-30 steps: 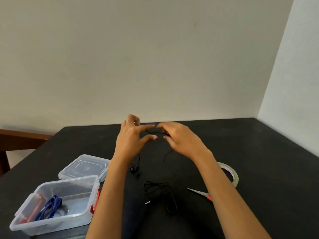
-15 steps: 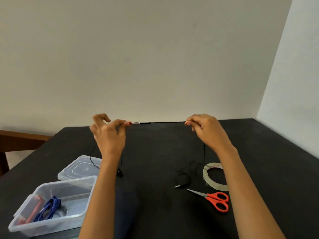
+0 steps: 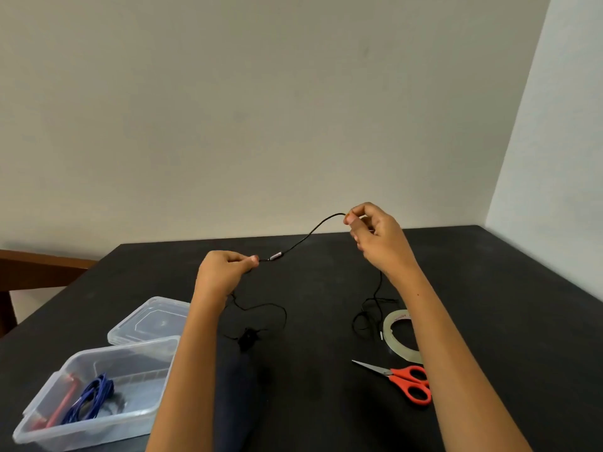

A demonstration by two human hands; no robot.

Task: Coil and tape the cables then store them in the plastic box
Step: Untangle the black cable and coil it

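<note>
**A:** How far along are we?

**B:** I'd say partway. A blue cable [image 3: 91, 399] already lies coiled in the plastic box [image 3: 98, 433], below and outboard of my left hand [image 3: 222, 272]. There's something red beside it that I can't identify. The lid [image 3: 153, 321] is off and sits just past the box.

**A:** And the black one?

**B:** Both my hands are on the black cable [image 3: 306, 238]. The left pinches it low between thumb and fingertip. The right hand [image 3: 378, 239] pinches it higher up, and a slack span arcs between them. Its inline remote [image 3: 275, 256] sits just off the left fingertips. Both loose ends trail onto the table [image 3: 326, 402] beneath my wrists, with no loops formed.

**A:** So what's left?

**B:** By my reckoning, coiling this one, then taping and boxing it. The tape roll [image 3: 403, 353] and scissors [image 3: 408, 381] lie under my right forearm, untouched.
</note>
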